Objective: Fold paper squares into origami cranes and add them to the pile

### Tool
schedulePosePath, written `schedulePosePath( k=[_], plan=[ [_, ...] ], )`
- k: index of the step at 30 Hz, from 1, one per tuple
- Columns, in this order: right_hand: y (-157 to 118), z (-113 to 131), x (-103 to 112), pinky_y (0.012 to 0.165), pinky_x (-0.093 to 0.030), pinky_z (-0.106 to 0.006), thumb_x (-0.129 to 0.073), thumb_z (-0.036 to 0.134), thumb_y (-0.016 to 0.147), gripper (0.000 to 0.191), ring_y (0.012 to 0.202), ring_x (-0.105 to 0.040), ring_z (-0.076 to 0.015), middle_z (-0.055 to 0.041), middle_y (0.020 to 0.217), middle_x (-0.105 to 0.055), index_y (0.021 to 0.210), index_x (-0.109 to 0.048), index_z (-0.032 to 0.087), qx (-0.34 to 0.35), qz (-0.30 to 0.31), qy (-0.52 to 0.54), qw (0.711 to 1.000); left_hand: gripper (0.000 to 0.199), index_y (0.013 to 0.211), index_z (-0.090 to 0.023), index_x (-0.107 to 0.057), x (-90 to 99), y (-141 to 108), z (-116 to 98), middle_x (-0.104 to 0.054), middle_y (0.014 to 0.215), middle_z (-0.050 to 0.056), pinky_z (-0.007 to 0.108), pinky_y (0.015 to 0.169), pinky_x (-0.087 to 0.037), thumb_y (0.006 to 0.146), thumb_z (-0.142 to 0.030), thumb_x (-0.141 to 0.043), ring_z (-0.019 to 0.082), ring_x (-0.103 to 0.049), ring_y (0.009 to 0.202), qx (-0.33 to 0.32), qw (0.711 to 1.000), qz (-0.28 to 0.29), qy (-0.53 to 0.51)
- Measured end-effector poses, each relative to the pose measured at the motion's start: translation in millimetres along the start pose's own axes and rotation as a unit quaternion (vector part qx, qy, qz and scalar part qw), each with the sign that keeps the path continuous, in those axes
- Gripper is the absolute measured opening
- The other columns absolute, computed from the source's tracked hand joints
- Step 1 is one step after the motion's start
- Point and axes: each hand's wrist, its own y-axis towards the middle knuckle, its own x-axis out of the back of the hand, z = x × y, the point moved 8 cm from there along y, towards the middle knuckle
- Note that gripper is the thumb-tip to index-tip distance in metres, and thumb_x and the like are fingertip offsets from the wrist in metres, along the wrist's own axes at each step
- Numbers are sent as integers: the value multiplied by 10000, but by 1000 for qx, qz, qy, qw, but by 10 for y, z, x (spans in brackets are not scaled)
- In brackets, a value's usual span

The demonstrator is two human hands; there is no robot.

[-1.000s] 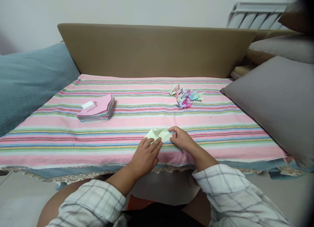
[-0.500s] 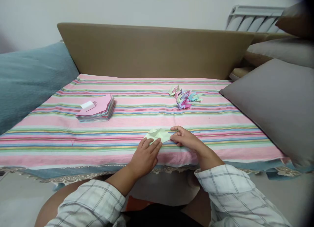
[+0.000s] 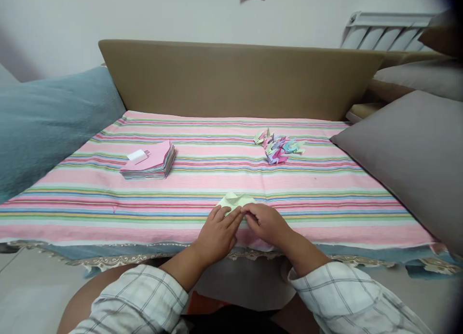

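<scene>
- Your right hand [image 3: 266, 223] had slid in toward your left hand [image 3: 218, 233] over the last second; a moment before, it sat out at the paper's right tip, and by this moment the two hands were touching at the fingertips.
- That shift covered more of the pale green paper [image 3: 236, 201]: earlier a wide flat shape showed between and beyond your hands, and now only its far part poked out past your fingers.
- By my reading, you had moved from holding the right corner to pressing along the middle, which suggests a crease was being set there.
- Your left hand lay flat, fingers stretched out and close together, their tips pressing the near edge of the paper; it gripped nothing.
- Your right hand was loosely curled, fingertips down on the paper beside your left; whether it pinched a flap or only pressed, I could not tell.
- The paper lay on the striped cloth [image 3: 325, 194], close to the front edge and right before you, partly folded, with a raised fold line and a pointed left corner.
- The view had also shifted a little to the left.
- The pink-topped stack of paper sheets [image 3: 150, 161] sat well off to the left, and the heap of small folded pieces [image 3: 278, 147] lay farther back on the right; both stayed put.
</scene>
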Motion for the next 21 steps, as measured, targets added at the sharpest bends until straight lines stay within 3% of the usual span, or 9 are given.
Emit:
schedulePosePath(
  k=[5,13,18,21],
  plan=[
    [4,-45,-121,726,-407,-285,-432,156,837,205,833,-590,-187,-48,887,-668,957,-597,179,-17,37,-56,998,530,1332,-175,-422,64,-52,19,-472,1365,89,469,1048,-280,809,-209,-501,260,-444,1189,-13,1000,5,-2],
    [12,-19,-116,742,-396,-284,-449,170,844,201,863,-588,-192,-45,922,-673,970,-605,185,-19,54,-85,995,381,1186,-111,-554,137,-167,188,-575,1246,129,397,986,-415,816,-186,-500,235,-540,1113,3,1000,-10,23],
    [13,-7,-121,744,-400,-286,-449,169,845,203,865,-587,-194,-46,924,-676,967,-611,186,-24,56,-91,994,243,1019,-129,-628,342,-148,345,-667,1038,112,394,887,-479,814,-223,-536,238,-593,985,51,998,-6,27],
    [13,-5,-128,746,-408,-291,-453,165,841,201,873,-587,-195,-43,923,-676,957,-615,188,-21,50,-81,995,201,931,-162,-644,491,-117,306,-676,932,80,382,812,-496,864,-226,-465,213,-599,872,58,997,-48,21]
  ],
)
